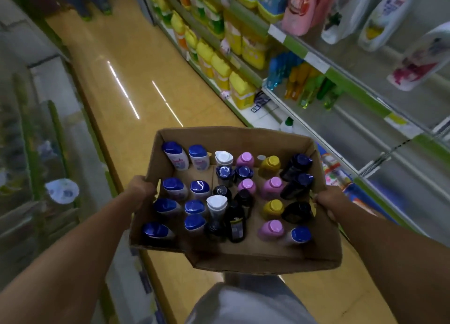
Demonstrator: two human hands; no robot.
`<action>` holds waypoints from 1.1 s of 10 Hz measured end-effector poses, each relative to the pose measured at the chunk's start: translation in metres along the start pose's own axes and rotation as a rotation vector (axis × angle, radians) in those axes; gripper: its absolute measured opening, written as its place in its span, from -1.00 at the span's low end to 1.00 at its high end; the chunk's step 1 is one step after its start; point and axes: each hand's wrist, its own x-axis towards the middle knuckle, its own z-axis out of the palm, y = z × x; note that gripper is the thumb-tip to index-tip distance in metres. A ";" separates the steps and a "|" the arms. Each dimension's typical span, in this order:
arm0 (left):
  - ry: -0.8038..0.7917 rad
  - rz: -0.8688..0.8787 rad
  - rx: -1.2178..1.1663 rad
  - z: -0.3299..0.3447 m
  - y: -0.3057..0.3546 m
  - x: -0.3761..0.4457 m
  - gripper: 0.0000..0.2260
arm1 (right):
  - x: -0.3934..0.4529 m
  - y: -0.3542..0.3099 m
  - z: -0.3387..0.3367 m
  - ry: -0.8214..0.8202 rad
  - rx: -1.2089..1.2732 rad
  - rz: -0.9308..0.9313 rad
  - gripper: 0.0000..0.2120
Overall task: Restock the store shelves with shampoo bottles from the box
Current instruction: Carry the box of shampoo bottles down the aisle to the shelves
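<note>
Two bare hands carry an open cardboard box [243,138] of shampoo bottles down a shop aisle. The left hand [140,189] grips the box's left wall at about 9 o'clock of the box, fingers curled over the rim; the right hand [327,202] grips the right wall at about 3 o'clock in the same way.

Inside, the bottles stand upright and close together. Blue-capped white bottles [175,153] fill the left half in rough rows. Toward 12 o'clock stands a white-capped bottle [223,157], with a second white cap nearer the middle. Pink bottles [271,186] and yellow bottles [269,164] sit right of centre, and dark bottles with navy caps [297,164] line the right wall. A few black bottles [235,222] cluster in the middle (their labels are too blurred to read).

The yellow floor [102,85] runs off toward 11 o'clock, with light streaks on it. Shelves [345,80] with green edging rise at 1 to 3 o'clock, holding yellow packs [220,65], green and orange bottles, and large white and pink refill pouches [298,9] higher up. More shelving, blurred, stands at 9 o'clock. A pale garment shows at 6 o'clock below the box.
</note>
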 end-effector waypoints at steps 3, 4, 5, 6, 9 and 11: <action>-0.169 0.138 0.136 0.054 0.132 0.085 -0.88 | 0.040 -0.036 -0.018 0.103 0.198 0.174 -0.70; -0.225 0.191 0.213 0.072 0.167 0.107 -0.87 | 0.048 -0.036 -0.020 0.197 0.255 0.238 -0.76; -0.248 0.262 0.283 0.096 0.212 0.123 -0.90 | 0.057 -0.035 -0.020 0.220 0.406 0.304 -0.87; -0.311 0.321 0.351 0.121 0.247 0.144 -0.90 | 0.066 -0.029 -0.012 0.276 0.516 0.394 -0.77; -0.404 0.462 0.519 0.193 0.329 0.183 -0.87 | 0.090 -0.013 0.019 0.334 0.555 0.630 -0.91; -0.456 0.500 0.571 0.231 0.351 0.200 -0.84 | 0.103 -0.011 0.035 0.402 0.649 0.694 -0.92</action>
